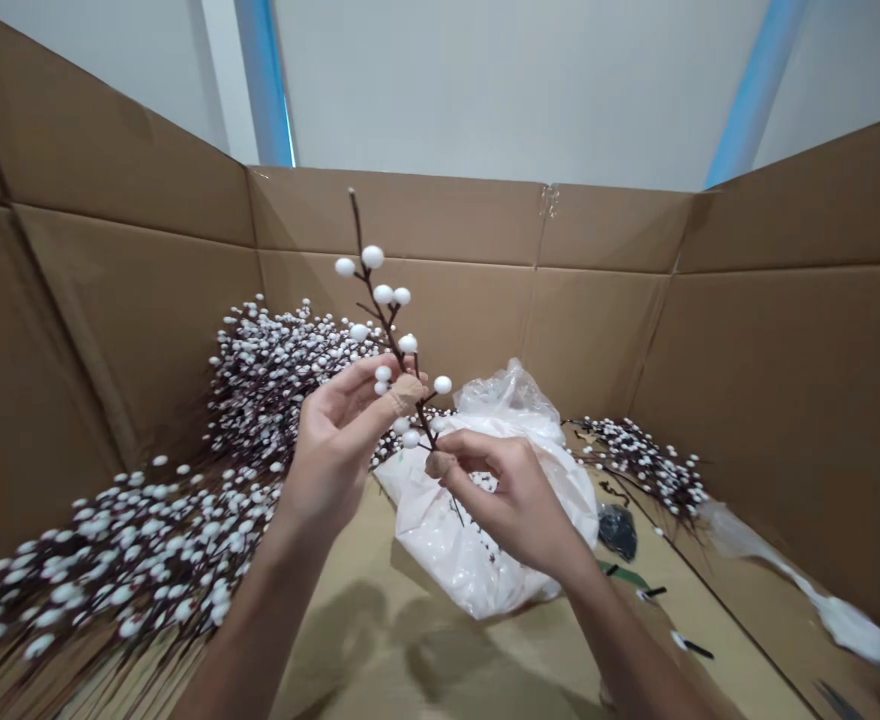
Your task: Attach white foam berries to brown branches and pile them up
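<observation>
An artificial berry branch [388, 325], a dark brown stem with white round berries, is held up in front of me, tilted with its bare tip to the upper left. My left hand [342, 425] pinches it around the middle, thumb and fingers closed on the stem. Lower down, my right hand [511, 490] grips the stem's lower part between thumb and fingertips. Tan coverings wrap both thumb tips. Behind and below the hands lies a clear plastic bag [455, 565] with white contents, some loose berry pieces showing at it.
Large piles of white berry branches [162, 540] fill the left side and back left corner. A smaller bunch [642, 455] lies at right, near a small dark packet [617, 530], black-handled bits and a white plastic strip [852, 628]. Tall cardboard walls [440, 215] surround the work surface.
</observation>
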The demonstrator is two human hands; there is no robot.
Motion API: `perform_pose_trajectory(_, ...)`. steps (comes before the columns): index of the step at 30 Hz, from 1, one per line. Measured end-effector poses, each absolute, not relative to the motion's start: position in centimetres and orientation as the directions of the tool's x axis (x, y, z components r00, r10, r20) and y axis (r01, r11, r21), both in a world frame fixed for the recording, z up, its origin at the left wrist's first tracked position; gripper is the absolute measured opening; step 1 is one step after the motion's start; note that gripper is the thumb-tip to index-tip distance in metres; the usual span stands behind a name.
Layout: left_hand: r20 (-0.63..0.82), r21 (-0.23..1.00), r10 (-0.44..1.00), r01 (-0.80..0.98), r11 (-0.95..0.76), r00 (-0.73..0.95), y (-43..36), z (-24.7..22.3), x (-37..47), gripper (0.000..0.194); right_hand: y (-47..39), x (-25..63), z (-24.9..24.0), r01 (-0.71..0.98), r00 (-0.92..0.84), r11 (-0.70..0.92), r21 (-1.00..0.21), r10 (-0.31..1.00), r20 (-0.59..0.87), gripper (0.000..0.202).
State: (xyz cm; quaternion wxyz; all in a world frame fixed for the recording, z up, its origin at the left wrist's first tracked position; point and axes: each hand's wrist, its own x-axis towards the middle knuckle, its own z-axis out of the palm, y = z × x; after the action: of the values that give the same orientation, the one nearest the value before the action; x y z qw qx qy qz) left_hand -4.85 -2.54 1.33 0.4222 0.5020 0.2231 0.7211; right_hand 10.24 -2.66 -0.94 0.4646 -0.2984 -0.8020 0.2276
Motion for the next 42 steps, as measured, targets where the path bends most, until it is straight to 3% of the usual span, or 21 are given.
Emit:
perform_pose_trajectory(4,0.464,0.724,0.862,-0.475,-0.501,-0.201,-2.6,1.5,-4.5,0.031,-2.6,9.5,-1.6,0.265,-0.390,0.748,-0.608,0.660,0.642,0.012)
perform_pose_trajectory(8,0.450,0.696,0.879,-0.555,-0.455,-0.157,-2.6,1.6,-4.4,0.024,-2.4,9.0,-2.1,0.262,-0.349,0.764,-0.590,0.645,0.680,0.014)
perform_pose_trajectory(16,0.413,0.738,0.902,-0.536,-0.410,-0.122,-2.8,1.8,-4.6,0.030,-2.4,8.8,-2.3,0.237,-0.319,0.765,-0.599,0.644,0.695,0.013)
perform_pose_trajectory(20,0.435,0.735,0.891,-0.520,-0.435,-0.131,-2.7,1.6,-4.8,0.037,-2.4,9.3,-1.7,0.209,-0.392,0.736,-0.644,0.666,0.635,0.014)
perform_pose_trajectory(23,0.469,0.737,0.872,-0.483,-0.473,-0.139,-2.5,1.4,-5.0,0.040,-1.4,11.0,-1.0,0.178,-0.570,0.674,-0.717,0.664,0.483,0.018)
perform_pose_trajectory(25,0.485,0.748,0.865,-0.452,-0.486,-0.127,-2.4,1.3,-5.2,0.043,0.2,12.6,-1.0,0.228,-0.673,0.618,-0.752,0.659,0.337,0.022)
perform_pose_trajectory(27,0.495,0.763,0.862,-0.423,-0.489,-0.104,-2.4,1.3,-5.3,0.043,2.3,13.9,-1.9,0.363,-0.676,0.599,-0.714,0.696,0.240,0.022)
perform_pose_trajectory(30,0.497,0.783,0.865,-0.394,-0.482,-0.071,-2.6,1.4,-5.4,0.041,5.4,14.5,-4.7,0.707,-0.461,0.431,-0.561,0.882,0.098,0.017)
perform_pose_trajectory(35,0.493,0.790,0.868,-0.386,-0.476,-0.059,-2.9,1.5,-5.2,0.042,7.8,12.6,-9.1,0.750,-0.445,0.398,-0.529,0.894,0.042,0.015)
perform_pose_trajectory(42,0.483,0.798,0.875,-0.399,-0.451,-0.024,-3.2,1.6,-5.2,0.041,8.9,10.7,-11.5,0.780,-0.424,0.387,-0.491,0.905,0.041,0.010)
